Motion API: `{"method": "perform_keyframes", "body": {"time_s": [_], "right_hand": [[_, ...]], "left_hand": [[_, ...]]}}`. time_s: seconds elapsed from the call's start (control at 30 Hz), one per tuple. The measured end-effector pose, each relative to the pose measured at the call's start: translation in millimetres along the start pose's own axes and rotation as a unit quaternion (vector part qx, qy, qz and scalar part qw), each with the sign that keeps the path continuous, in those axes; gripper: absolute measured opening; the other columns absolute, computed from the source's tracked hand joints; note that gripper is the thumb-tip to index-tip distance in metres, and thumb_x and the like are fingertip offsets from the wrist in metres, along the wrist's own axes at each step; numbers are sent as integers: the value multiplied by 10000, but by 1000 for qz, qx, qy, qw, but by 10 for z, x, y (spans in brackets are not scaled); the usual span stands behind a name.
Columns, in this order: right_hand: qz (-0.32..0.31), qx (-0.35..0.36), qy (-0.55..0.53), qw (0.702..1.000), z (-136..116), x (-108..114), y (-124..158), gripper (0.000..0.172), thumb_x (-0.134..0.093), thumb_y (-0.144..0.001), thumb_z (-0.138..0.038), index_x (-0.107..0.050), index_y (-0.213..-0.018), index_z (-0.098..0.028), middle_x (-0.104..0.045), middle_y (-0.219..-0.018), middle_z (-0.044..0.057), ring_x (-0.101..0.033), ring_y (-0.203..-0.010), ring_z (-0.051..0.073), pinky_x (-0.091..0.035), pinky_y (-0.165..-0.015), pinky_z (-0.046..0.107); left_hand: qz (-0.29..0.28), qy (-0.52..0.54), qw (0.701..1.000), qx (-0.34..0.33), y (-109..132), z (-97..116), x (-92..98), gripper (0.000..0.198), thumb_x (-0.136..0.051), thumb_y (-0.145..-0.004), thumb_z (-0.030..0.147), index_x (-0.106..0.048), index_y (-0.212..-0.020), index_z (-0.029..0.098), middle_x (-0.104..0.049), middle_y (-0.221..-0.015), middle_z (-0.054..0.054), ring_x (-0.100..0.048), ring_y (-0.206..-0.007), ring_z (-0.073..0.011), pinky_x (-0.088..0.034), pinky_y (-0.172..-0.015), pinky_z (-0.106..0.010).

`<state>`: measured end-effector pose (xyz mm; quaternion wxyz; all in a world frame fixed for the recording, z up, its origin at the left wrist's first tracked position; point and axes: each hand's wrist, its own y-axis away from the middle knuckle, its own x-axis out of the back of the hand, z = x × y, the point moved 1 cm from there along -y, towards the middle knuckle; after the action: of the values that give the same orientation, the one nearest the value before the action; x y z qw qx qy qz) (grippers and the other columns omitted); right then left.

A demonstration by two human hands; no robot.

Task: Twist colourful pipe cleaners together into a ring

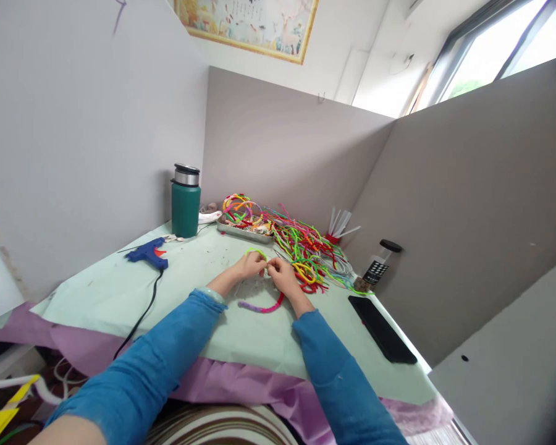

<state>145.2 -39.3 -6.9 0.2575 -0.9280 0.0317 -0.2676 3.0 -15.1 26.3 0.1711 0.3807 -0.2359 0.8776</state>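
My left hand (251, 265) and my right hand (282, 274) meet over the middle of the table, fingertips pinched close together. Between them is a curved band wrapped in fuzzy pipe cleaner (261, 309). Its purple, pink and red end curls out below my right hand, while a yellow-green part shows above my left fingers. The exact spot being pinched is covered by the fingers. Just beyond my right hand lies a tangled pile of coloured pipe cleaners (301, 247). A metal tray (245, 233) behind my hands holds colourful wrapped rings and scraps.
A blue glue gun (149, 253) with a black cord lies at left, near a green bottle (186, 204). White sticks (340, 224) stand in a red holder. On the right are a black-lidded jar (377, 267) and a black phone (382, 329). Grey partitions (287, 136) enclose the table.
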Motion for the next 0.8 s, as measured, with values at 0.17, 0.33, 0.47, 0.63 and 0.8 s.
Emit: {"method": "perform_keyframes", "body": {"time_s": [0.17,0.33,0.47,0.63,0.8], "right_hand": [[6,-4,-7,1000,-16,-2,-6,109,-446,-680,-245,-535,-674,-183,-547,-632,-21,-464,-575,123,-356,-553,233],[10,1,7,1000,-10,-2,-1,115,-451,-687,-251,-543,-679,-183,-562,-643,-16,-476,-587,125,-360,-574,237],[16,-5,33,999,23,0,6,128,-452,-704,-265,-550,-684,-185,-571,-642,-16,-491,-594,129,-358,-580,239],[31,-4,32,999,44,13,3,131,-463,-717,-281,-550,-701,-185,-579,-659,-9,-502,-610,135,-366,-593,244],[25,6,23,999,27,0,10,125,-458,-734,-280,-539,-717,-187,-578,-670,-4,-508,-614,136,-370,-585,241]], "left_hand": [[6,1,1000,-3,-16,-17,-37,229,-418,-649,193,-603,-524,143,-582,-575,-26,-504,-598,-137,-350,-560,-215],[7,11,1000,-2,-11,-8,-25,234,-409,-662,192,-592,-527,139,-551,-538,-20,-490,-576,-132,-338,-552,-219],[-9,20,1000,14,-8,-27,-15,223,-411,-664,193,-581,-531,138,-522,-509,-8,-465,-533,-120,-325,-534,-225],[-13,48,999,10,-5,-57,-8,230,-432,-707,268,-566,-572,138,-511,-518,7,-419,-482,-94,-295,-480,-216],[-15,96,994,57,-10,-109,-15,234,-459,-707,315,-518,-562,142,-461,-482,24,-392,-435,-81,-277,-443,-210]]}}
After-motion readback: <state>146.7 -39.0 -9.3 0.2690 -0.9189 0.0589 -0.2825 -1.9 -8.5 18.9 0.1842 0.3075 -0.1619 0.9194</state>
